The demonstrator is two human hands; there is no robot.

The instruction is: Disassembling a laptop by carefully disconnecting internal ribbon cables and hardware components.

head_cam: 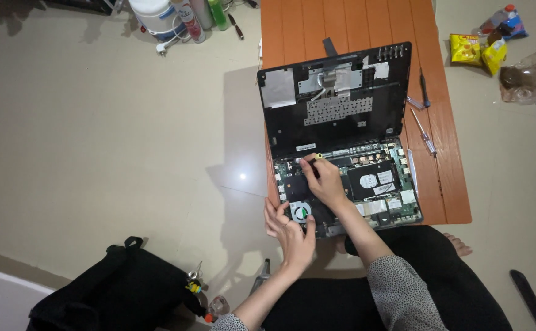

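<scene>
A person seated on a pale, glossy tiled floor (96,135) bends over an opened laptop (341,178) that lies on a low orange table (446,184) of grooved planks. The laptop's matte black top cover (332,101) is tipped back, its underside patched with silvery foil and a perforated metal plate. Below it the base lies bare: a green circuit board (397,205) crowded with small parts, a flat black drive carrying white labels, and a round cooling fan (301,212) with pale blades.

The right hand (324,181) is closed around a small screwdriver (316,162) with a yellow-capped black handle, held upright over the board near the hinge edge; its tip is hidden behind the fingers. The left hand (289,230) rests at the laptop's near left corner, fingers spread loosely and touching the casing beside the fan, grasping nothing. The fan sits between the two hands, just below the right palm.

Two more slim screwdrivers (424,132) lie on the table to the right of the laptop. A soft black bag (114,288) slumps on the floor at lower left, and yellow snack packets (479,52) sit at upper right. Bottles and a white tub at the top edge are cut off, and the small objects beside the bag are too dim to make out.
</scene>
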